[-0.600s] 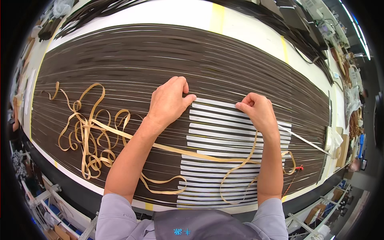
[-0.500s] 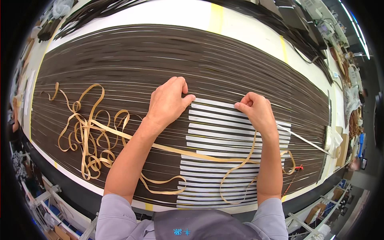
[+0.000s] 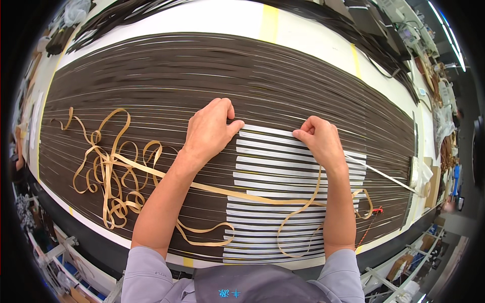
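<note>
Brown strips [image 3: 151, 65] lie side by side in a wide sheet. Across its middle is a ladder of white strips [image 3: 283, 166]. The farthest white strip [image 3: 268, 131] runs between my hands. My left hand [image 3: 212, 123] is closed at its left end, thumb on the strip and fingers curled. My right hand [image 3: 319, 137] pinches the strip farther right, thumb against the forefinger. A long tan ribbon [image 3: 237, 195] passes under my left forearm and over the white strips; its loose tangle [image 3: 108, 161] lies at the left.
A small red tool [image 3: 378, 210] with a cord lies at the right. A roll of tape [image 3: 427, 190] stands near the right edge of the white table [image 3: 217, 25]. Dark loose strips [image 3: 126, 15] lie along the far side, and shelving racks [image 3: 60, 247] are below the near edge.
Both hands have shifted very slightly to the left in the picture, along with the strips. Their grip looks the same.
</note>
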The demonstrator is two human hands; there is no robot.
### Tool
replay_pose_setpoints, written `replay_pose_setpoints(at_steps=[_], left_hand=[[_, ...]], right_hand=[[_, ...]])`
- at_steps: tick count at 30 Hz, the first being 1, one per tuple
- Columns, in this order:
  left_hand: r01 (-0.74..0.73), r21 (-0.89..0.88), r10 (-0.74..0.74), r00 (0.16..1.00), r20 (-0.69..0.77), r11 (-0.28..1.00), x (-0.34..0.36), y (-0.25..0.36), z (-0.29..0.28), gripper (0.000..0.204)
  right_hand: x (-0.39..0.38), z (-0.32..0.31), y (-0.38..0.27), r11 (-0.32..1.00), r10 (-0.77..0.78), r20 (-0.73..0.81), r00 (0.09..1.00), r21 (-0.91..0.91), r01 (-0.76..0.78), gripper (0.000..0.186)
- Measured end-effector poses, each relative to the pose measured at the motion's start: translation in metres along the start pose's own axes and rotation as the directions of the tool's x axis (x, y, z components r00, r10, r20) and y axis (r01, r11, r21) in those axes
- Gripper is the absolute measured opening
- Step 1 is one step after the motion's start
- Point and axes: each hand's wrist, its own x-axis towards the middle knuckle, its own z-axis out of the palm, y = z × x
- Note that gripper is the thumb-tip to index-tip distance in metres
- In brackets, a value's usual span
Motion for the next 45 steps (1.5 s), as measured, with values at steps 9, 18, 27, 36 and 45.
replay_pose_setpoints(at_steps=[9,18,27,36,45], left_hand=[[0.030,0.006,-0.030,0.999,0.021,1.000,-0.003,0.005,-0.004,0.025],[-0.513,0.189,0.509,0.858,0.070,0.837,-0.041,0.081,0.052,0.029],[-0.543,0.352,0.500,0.840,0.212,0.762,-0.050,0.083,0.065,0.041],[-0.550,0.371,0.488,0.835,0.252,0.748,-0.047,0.081,0.064,0.042],[-0.594,0.404,0.511,0.804,0.304,0.695,-0.045,0.080,0.063,0.045]], right_hand=[[-0.001,-0.008,-0.001,0.977,0.038,-0.063,0.997,-0.208,-0.050,0.028],[-0.001,-0.010,0.005,0.976,0.049,-0.044,0.998,-0.209,-0.058,0.029],[-0.004,-0.044,0.039,0.997,0.026,-0.016,1.000,-0.077,-0.027,0.028],[-0.004,-0.068,0.078,0.989,0.149,0.017,0.989,0.008,-0.149,0.025],[0.000,-0.063,0.080,0.979,0.194,0.002,0.981,-0.066,-0.193,0.025]])
